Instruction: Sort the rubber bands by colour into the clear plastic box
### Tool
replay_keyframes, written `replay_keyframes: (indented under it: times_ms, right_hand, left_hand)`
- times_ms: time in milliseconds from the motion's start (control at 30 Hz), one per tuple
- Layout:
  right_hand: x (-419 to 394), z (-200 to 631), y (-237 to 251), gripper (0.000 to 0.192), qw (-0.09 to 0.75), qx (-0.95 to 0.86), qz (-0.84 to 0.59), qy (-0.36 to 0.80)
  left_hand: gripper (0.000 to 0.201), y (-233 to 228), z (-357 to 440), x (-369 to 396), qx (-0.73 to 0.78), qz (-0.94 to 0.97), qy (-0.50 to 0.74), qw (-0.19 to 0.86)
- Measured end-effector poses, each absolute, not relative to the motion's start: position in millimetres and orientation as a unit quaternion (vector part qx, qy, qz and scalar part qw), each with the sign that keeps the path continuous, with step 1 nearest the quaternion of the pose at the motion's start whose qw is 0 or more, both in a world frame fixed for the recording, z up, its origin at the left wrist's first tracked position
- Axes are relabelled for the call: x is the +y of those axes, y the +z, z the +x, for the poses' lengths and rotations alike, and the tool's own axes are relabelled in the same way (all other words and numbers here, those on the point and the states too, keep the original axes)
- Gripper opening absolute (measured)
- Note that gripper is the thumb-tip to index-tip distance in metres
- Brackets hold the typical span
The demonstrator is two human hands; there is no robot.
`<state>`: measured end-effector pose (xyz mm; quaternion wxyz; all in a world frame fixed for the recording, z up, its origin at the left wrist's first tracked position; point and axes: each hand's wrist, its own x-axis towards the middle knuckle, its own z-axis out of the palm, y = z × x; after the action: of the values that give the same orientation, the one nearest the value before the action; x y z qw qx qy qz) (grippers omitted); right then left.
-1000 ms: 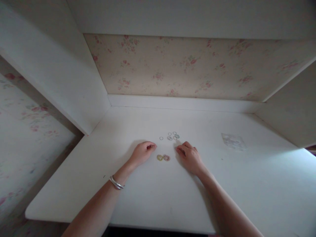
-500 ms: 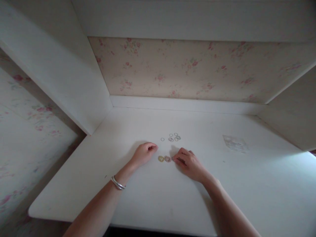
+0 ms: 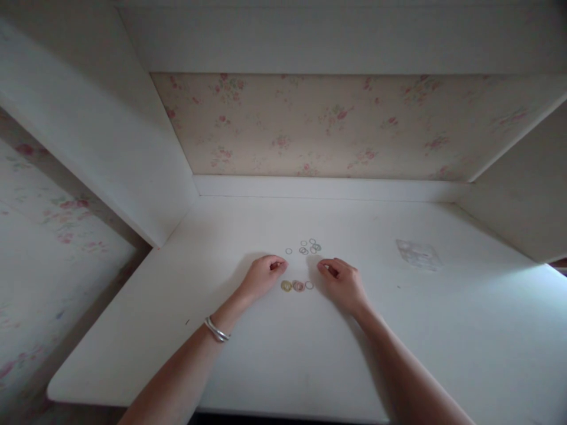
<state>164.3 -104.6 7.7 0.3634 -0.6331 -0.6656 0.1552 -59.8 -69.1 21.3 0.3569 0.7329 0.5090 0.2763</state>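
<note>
My left hand (image 3: 267, 274) rests on the white table with thumb and fingertips pinched together. Whether anything small sits in that pinch is hidden. Opposite it, my right hand (image 3: 343, 284) has its fingers curled and the fingertips together, with nothing visible in them. Between and just below the hands lie a small pile of yellowish rings (image 3: 286, 286), a pile of pinkish rings (image 3: 299, 286) and a single thin ring (image 3: 309, 285), side by side in a row. Beyond the fingertips several thin grey rings (image 3: 303, 251) are scattered, some overlapping. One grey ring (image 3: 289, 251) lies apart, near my left fingertips.
A clear plastic bag (image 3: 419, 255) lies flat on the white table (image 3: 266, 366) to the right. Low white edging and a flowered wall panel (image 3: 310, 124) stand behind. White side panels (image 3: 110, 130) close in the left and right. A small dark sliver (image 3: 187, 322) lies at left.
My right hand has let go of the thin ring beside the pinkish pile and moved up toward the grey rings. My left hand stays nearly in place. The view has shifted slightly.
</note>
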Motion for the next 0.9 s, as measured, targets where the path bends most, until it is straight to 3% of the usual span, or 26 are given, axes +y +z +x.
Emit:
replay_keyframes:
  times_ms: [400,900]
  right_hand:
    - [-99,170,6,0.030,0.403,-0.612,-0.653,0.194]
    - [-98,176,8,0.026,0.421,-0.620,-0.633,0.193]
  left_hand:
    - [0.022,28,-3,-33,0.500,0.849,0.132,0.109]
    - [0.025,36,0,-32,0.450,0.865,0.161,0.155]
